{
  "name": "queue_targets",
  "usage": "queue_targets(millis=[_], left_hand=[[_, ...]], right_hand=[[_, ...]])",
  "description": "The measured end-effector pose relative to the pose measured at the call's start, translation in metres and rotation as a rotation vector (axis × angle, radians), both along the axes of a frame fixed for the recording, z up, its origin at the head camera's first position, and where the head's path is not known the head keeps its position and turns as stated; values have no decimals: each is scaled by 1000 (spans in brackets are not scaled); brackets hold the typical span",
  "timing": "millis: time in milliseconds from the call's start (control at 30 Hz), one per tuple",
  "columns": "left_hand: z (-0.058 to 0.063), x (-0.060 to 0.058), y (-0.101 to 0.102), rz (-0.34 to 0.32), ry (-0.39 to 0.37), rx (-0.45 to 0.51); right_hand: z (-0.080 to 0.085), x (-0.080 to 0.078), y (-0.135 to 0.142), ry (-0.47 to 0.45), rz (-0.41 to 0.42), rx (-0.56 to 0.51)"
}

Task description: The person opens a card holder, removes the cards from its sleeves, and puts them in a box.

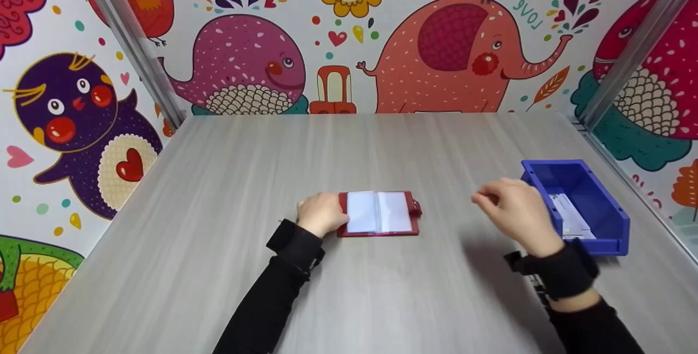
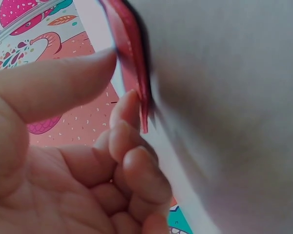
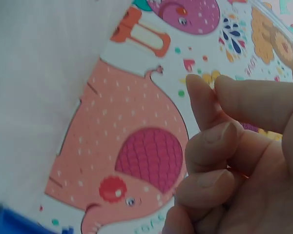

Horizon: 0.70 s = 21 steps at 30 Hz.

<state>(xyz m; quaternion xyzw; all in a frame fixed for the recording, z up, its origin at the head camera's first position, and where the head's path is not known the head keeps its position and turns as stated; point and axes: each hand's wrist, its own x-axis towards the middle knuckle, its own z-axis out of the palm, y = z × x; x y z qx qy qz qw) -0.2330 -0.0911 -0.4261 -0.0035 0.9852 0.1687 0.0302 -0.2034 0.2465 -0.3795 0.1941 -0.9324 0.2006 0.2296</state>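
A small red card holder [image 1: 415,227] lies open flat on the table, its whitish sleeves spread and its snap strap at the right. My left hand [image 1: 322,213] holds its left edge. In the left wrist view, the thumb [image 2: 88,78] lies against the red cover [image 2: 132,53], with curled fingertips at its edge. Over the table between the card holder and a blue bin [image 1: 605,207], my right hand [image 1: 515,209] is raised with nothing in it. Its fingers are curled, thumb tip close to the index fingertip in the right wrist view.
The blue bin stands at the right of the grey table [image 1: 262,157], with white cards [image 1: 570,217] inside. Walls printed with cartoon animals [image 1: 436,59] border the table at the back and both sides, with metal posts [image 1: 136,43] at the corners.
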Motion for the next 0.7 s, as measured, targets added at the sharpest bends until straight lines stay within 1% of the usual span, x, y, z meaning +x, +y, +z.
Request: queue_targets(millis=[167, 333, 400, 467, 633, 700], left_hand=[[0, 0, 0, -11, 16, 5], [0, 4, -3, -19, 52, 18], [1, 5, -5, -19, 89, 16], [2, 7, -7, -11, 144, 13], [2, 11, -9, 37, 290, 15], [2, 12, -10, 50, 323, 27]], right_hand=[[-7, -5, -16, -31, 6, 26], [-15, -8, -25, -72, -9, 45], [-19, -10, -27, -70, -19, 53], [-22, -12, -28, -51, -27, 65], [-29, -16, -28, 19, -46, 68], [-31, -17, -28, 37, -52, 57]])
